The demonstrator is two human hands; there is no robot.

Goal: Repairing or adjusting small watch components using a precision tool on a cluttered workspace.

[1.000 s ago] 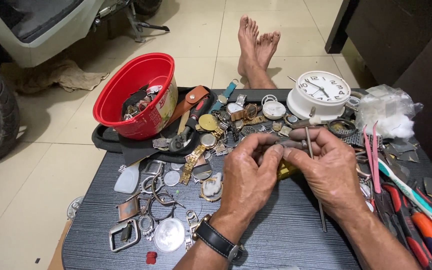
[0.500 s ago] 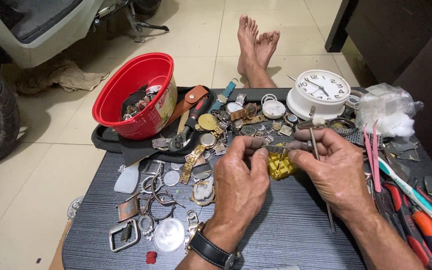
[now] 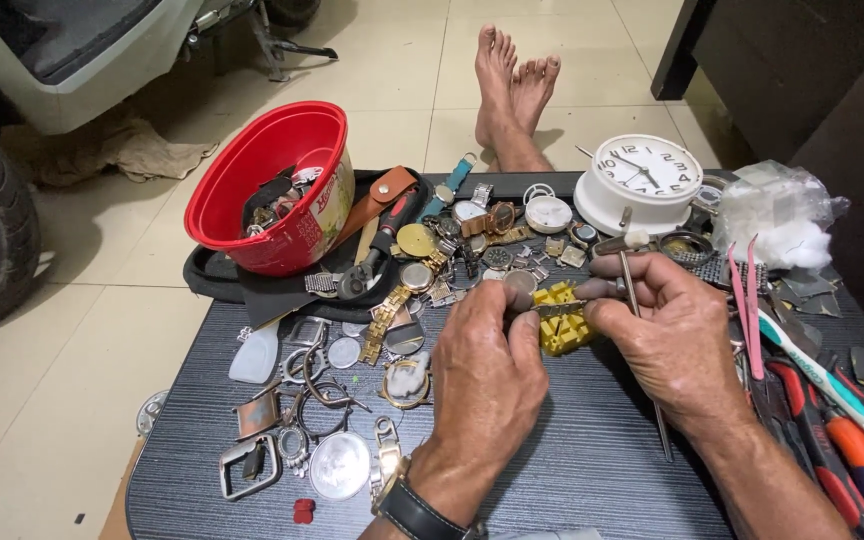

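My left hand (image 3: 487, 370), with a black wristwatch on its wrist, pinches one end of a small metal watch-strap piece (image 3: 555, 308) between thumb and fingertips. My right hand (image 3: 674, 345) pinches the other end and also grips a thin metal pin tool (image 3: 662, 435) that runs down past the palm. The strap piece sits just over a small yellow plastic block (image 3: 564, 330) on the dark striped table (image 3: 592, 470). How the piece rests on the block is hidden by my fingers.
A red bowl (image 3: 272, 190) of parts stands at the back left on a black pouch. Loose watches, cases and buckles (image 3: 422, 270) cover the left and middle. A white alarm clock (image 3: 642, 180), a clear bag (image 3: 782, 215), pink tweezers (image 3: 749, 300) and screwdrivers (image 3: 852, 450) lie right. Bare feet (image 3: 512, 90) rest beyond the table.
My hands have drawn slightly apart, so the yellow block, covered a second ago, now shows between them. The pin tool stays in my right hand.
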